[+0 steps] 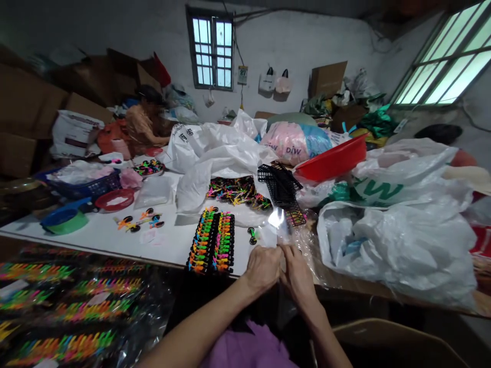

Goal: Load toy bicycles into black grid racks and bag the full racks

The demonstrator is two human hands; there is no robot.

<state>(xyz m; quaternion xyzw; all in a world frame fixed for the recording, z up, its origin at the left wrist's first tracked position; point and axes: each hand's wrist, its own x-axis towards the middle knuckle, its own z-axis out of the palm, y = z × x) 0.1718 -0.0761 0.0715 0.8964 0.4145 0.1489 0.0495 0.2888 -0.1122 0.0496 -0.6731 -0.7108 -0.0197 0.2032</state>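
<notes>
My left hand and my right hand meet at the table's front edge, fingers closed on a clear plastic bag that catches the light. The bag's lower part is hidden by my fingers. Just beyond my left hand lies a small green and black toy piece. To the left, two tight rows of small colourful toys with black wheels stand on the white tabletop. Behind them a heap of similar toys spills from a big white sack.
Black plastic racks and a red basin lie behind my hands. White plastic sacks crowd the right. Baskets stand at left, with more bundled toys below the table edge. A person sits at the far left.
</notes>
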